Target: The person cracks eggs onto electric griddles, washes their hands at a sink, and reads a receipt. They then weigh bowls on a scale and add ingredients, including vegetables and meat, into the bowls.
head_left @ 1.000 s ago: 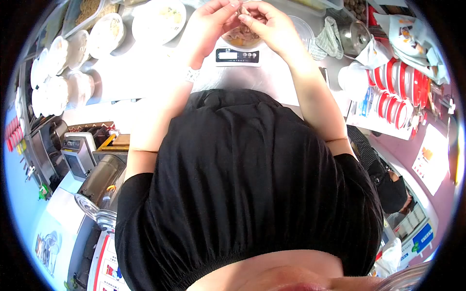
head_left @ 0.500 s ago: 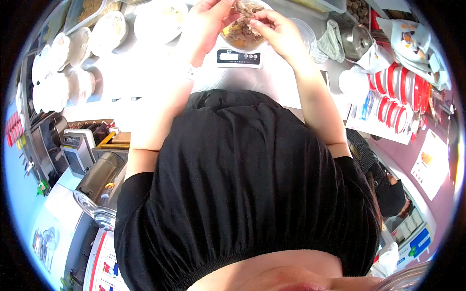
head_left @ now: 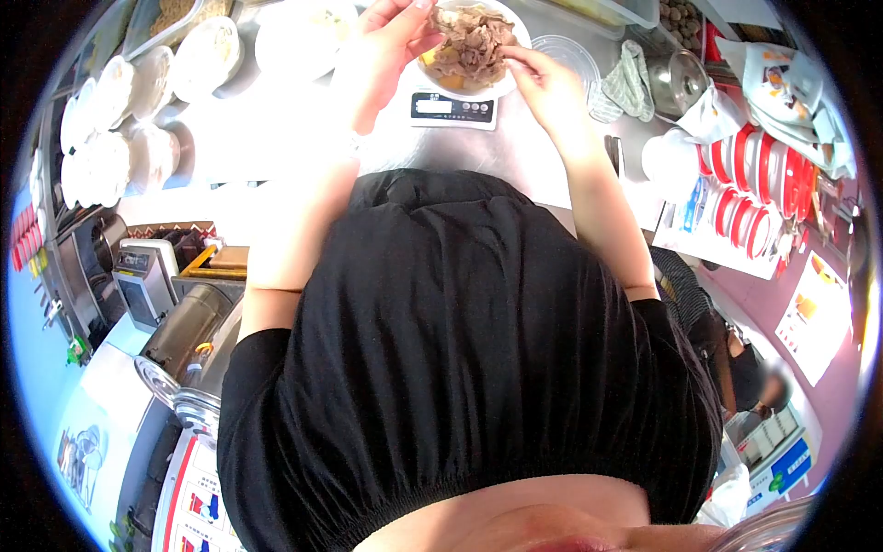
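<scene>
A white bowl (head_left: 509, 89) stands on a digital scale (head_left: 452, 110) at the top of the view, with thin slices of cooked meat (head_left: 471, 44) heaped in it. Some yellow pieces show under the meat at the near left side. My left hand (head_left: 391, 46) is over the bowl's left rim, thumb and fingers apart, beside the meat. At the right rim, my right hand (head_left: 549, 81) has its fingertips close together against the edge of the meat. Whether a slice is pinched between them is hidden.
Several white filled bowls (head_left: 207, 60) line the left of the steel counter. To the right lie a clear round lid (head_left: 566, 64), a folded cloth (head_left: 627, 83) and a lidded metal pot (head_left: 676, 83). Red-and-white stacked containers (head_left: 763, 170) stand farther right. Another person (head_left: 750, 377) is at lower right.
The meat, held up between both hands before, now lies heaped in the bowl. My left fingers have parted beside it, and my right hand has moved a little right and down.
</scene>
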{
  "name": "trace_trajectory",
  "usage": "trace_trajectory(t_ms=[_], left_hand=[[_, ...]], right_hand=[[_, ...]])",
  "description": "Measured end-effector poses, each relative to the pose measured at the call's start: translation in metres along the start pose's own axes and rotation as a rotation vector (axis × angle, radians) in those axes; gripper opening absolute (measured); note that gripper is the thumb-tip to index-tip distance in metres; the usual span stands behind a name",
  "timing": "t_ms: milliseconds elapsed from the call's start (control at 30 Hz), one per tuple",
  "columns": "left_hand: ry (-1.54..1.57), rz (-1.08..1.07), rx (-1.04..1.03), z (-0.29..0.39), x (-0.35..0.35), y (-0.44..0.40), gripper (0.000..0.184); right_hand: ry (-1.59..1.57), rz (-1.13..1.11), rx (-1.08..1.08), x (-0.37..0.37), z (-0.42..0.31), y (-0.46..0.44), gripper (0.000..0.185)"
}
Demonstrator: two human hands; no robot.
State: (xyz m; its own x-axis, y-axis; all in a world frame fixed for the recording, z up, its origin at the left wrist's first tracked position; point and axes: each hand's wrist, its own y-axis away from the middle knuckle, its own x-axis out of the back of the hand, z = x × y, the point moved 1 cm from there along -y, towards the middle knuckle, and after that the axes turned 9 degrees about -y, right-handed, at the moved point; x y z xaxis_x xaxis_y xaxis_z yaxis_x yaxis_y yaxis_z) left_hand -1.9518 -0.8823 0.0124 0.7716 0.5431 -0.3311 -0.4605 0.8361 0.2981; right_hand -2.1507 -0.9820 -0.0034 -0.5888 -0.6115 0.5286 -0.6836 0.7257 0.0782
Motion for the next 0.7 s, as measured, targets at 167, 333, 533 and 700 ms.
trace_trajectory(t_ms=[167,333,533,700], left_hand=[[0.068,0.057,0.026,-0.007,0.029,0.008,0.012],[0.067,0.048,-0.075,-0.019,0.054,0.012,0.023],[0.032,0.105,-0.062,-0.011,0.045,0.022,0.021],[0.052,0.041,-0.055,-0.013,0.051,0.02,0.021]], right_hand=[[-0.403,0.213,-0.02,0.013,0.035,0.01,0.021],[-0.357,0.215,-0.083,0.014,0.048,0.021,0.018],[-0.303,0.165,-0.197,0.005,0.049,0.027,0.017],[-0.418,0.148,-0.126,0.002,0.053,0.025,0.019]])
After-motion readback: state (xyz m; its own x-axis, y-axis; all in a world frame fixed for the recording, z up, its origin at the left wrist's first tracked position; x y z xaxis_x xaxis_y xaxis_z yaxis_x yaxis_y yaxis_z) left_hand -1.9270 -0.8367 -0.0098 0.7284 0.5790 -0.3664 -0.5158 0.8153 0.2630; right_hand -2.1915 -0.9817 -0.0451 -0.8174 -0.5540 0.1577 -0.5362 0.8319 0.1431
